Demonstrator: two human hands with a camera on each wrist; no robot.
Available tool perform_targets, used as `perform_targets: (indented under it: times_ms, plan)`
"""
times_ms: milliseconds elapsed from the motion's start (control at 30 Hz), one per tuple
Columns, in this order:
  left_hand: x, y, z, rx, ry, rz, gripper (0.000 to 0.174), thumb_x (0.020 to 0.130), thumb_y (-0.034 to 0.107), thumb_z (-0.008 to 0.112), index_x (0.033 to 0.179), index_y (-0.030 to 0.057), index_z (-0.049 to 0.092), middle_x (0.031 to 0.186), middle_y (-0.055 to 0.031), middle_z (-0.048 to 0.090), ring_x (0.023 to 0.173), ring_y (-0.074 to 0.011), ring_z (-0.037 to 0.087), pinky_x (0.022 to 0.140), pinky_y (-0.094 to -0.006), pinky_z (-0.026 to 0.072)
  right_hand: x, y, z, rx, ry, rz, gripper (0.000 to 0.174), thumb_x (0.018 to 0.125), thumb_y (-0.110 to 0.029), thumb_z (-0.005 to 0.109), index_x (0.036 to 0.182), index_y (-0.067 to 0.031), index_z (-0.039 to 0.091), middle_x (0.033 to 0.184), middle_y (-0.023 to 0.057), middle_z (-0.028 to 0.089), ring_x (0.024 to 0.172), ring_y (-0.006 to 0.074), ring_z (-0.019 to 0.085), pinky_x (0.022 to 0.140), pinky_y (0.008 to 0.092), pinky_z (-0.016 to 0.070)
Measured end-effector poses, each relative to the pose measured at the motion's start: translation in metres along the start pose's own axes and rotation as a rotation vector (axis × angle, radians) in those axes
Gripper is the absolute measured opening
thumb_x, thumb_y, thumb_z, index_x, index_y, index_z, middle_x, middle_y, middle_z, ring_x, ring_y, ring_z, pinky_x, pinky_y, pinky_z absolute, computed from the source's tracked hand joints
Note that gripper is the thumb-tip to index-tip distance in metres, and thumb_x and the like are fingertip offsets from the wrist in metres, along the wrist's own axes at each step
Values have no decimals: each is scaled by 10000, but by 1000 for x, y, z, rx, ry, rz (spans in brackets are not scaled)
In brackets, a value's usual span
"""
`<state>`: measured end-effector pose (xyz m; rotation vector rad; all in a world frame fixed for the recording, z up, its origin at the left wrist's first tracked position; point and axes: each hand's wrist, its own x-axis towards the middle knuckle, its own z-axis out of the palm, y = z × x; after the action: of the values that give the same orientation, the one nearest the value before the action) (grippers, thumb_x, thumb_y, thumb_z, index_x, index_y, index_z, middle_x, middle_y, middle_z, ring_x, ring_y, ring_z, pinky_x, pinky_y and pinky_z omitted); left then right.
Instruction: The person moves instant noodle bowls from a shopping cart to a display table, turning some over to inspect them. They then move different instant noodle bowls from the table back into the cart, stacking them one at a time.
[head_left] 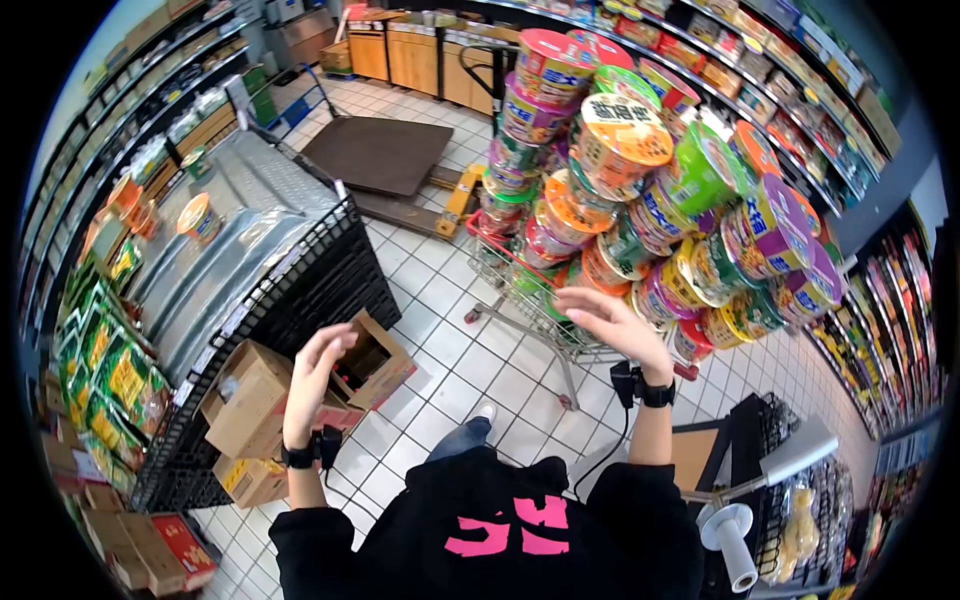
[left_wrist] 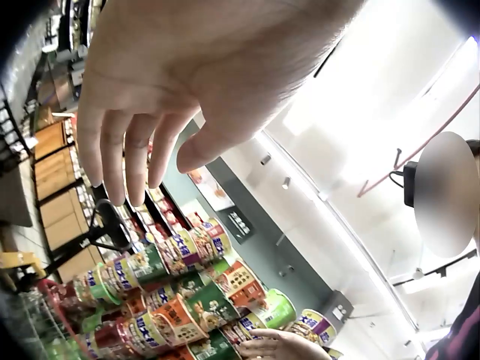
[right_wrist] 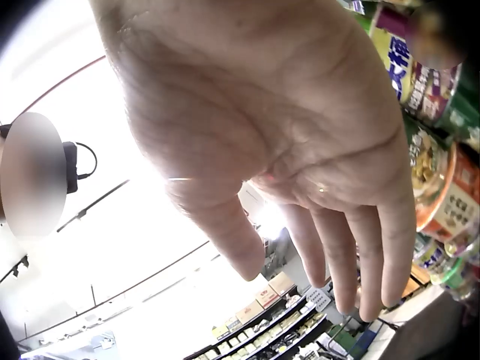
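Note:
Both hands are raised in front of the body, apart, with nothing in them. My left hand (head_left: 318,378) hangs in the air over the cardboard boxes, fingers loosely bent; in the left wrist view the hand (left_wrist: 187,82) shows its fingers pointing down. My right hand (head_left: 625,335) is beside a shopping cart (head_left: 520,290) piled high with instant noodle cups (head_left: 625,140); whether it touches any cup cannot be told in the head view. The palm of the right hand (right_wrist: 277,135) faces its wrist camera, fingers extended, cups (right_wrist: 450,195) at the right edge.
At left, a display platform (head_left: 240,240) carries a few cups (head_left: 199,218) and green packets (head_left: 125,385). Open cardboard boxes (head_left: 250,400) stand beside it. Behind are a pallet jack (head_left: 460,200) and a dark platform (head_left: 380,152). A rack with a white arm (head_left: 800,450) stands right.

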<state>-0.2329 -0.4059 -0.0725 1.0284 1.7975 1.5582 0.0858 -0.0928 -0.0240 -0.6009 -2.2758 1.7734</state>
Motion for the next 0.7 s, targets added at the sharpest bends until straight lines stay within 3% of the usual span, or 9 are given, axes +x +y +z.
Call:
perform_targets:
  times_ms: [133, 267, 367, 600, 700]
  plan:
    - [-60, -19, -19, -20, 250, -152, 328, 1025, 218, 462, 1252, 19, 590, 1134, -71, 658, 1071, -146, 600, 947, -291, 451, 21, 15, 40, 36, -93, 15, 417, 989, -220, 570, 1349, -19, 508, 1239, 107, 630, 1162, 166, 575, 1006, 304, 437]
    - [-99, -36, -35, -102, 378, -131, 331, 1020, 220, 477, 1253, 12, 588, 1131, -88, 660, 1072, -155, 601, 945, -304, 462, 42, 40, 69, 36, -201, 27, 405, 982, -232, 590, 1323, -22, 531, 1212, 80, 625, 1134, 149, 573, 997, 298, 432]
    - [-117, -42, -44, -128, 419, -129, 334, 1019, 226, 480, 1254, 15, 590, 1140, -81, 661, 1080, -153, 598, 951, -303, 453, 59, 59, 88, 60, -245, 40, 399, 986, -211, 578, 1332, -19, 524, 1221, 101, 627, 1138, 163, 582, 991, 297, 444]
    - [-148, -61, -73, -187, 626, -224, 331, 1018, 221, 476, 1261, 27, 590, 1148, -75, 663, 1082, -148, 601, 951, -290, 441, 122, 60, 139, 86, -403, 123, 408, 989, -198, 572, 1342, -2, 512, 1251, 107, 606, 1150, 165, 588, 977, 288, 458]
    - [-154, -77, -97, -230, 685, -231, 336, 1018, 226, 473, 1262, 26, 590, 1147, -82, 663, 1093, -154, 603, 962, -294, 438, 158, 54, 165, -4, -413, 57, 464, 978, -286, 598, 1345, -17, 507, 1224, 125, 615, 1123, 178, 569, 994, 312, 428]
